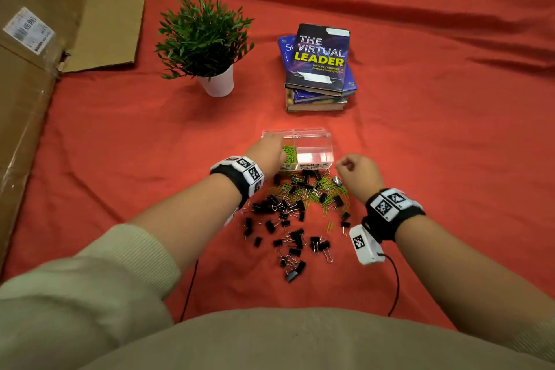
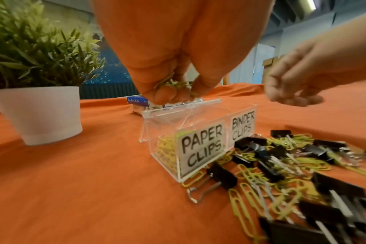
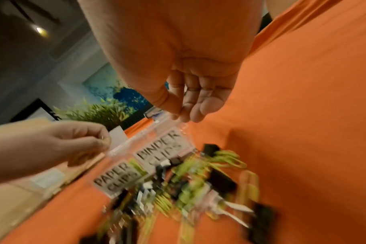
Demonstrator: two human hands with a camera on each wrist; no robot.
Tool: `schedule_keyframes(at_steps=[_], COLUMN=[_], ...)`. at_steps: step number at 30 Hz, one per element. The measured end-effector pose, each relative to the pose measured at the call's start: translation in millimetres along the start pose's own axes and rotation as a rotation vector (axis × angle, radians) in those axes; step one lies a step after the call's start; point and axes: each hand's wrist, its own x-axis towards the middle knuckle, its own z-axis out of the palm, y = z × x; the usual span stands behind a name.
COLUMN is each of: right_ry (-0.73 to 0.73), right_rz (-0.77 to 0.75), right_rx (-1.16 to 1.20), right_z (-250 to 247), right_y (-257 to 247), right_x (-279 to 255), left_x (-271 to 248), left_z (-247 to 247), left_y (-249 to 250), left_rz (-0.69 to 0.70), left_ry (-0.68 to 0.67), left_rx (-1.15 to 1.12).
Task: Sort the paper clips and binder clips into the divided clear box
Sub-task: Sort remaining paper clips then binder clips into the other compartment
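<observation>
The divided clear box (image 1: 328, 136) stands open on the red cloth, with labels "PAPER CLIPS" (image 2: 201, 148) and "BINDER CLIPS" (image 2: 241, 128) on its front. Green paper clips (image 2: 165, 148) lie in the left compartment; the right one looks empty. My left hand (image 1: 270, 150) hovers over the left compartment and pinches a bunch of green paper clips (image 2: 173, 84). My right hand (image 1: 357, 171) hangs just right of the box above the pile, its fingers (image 3: 198, 110) loosely curled with nothing seen in them. In front of the box, black binder clips (image 1: 294, 237) and green paper clips (image 1: 330, 186) lie mixed together.
A potted plant (image 1: 207, 45) stands at the back left and a stack of books (image 1: 321, 63) behind the box. A large cardboard box (image 1: 36, 69) lines the left side. Thin black cables (image 1: 393, 279) trail from the wrists toward my body.
</observation>
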Motion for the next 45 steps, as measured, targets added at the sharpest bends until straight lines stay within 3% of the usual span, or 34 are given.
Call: schedule_keyframes(at_steps=[6,12,17,22,30,33,37,39,45], right_ry=[-0.124,-0.087,-0.178,-0.056,-0.042,-0.06,-0.072,-0.083,-0.108], right_rz=[0.114,0.018,0.031,0.12,0.072,0.057,0.025,-0.005,-0.008], right_rx=[-0.177,-0.21,-0.19,-0.149,-0.247,-0.229,-0.24,-0.265,-0.266], right_z=[15,24,24,17,40,45,49,50,49], right_y=[47,48,46,47,34,30,33,35,36], right_x=[-23,-31,-33,-21,-19,-18,-21,-23,-25], left_x=[16,-20,-40,-46,-61,-63,-56,-53,-49], left_z=[10,35,74,85,87,80,68,67,75], left_y=[1,16,25,22,18,11,-12,-20,-14], left_rz=[0.036,0.172,0.163,0.034,0.145,0.031,-0.314,-0.389,-0.372], left_ry=[-0.045,0.266,0.064,-0.028,-0.136,-0.019,0.2,0.182,0.074], left_rx=[0.138,0.159,0.151,0.124,-0.07,-0.16,-0.226,-0.195,-0.137])
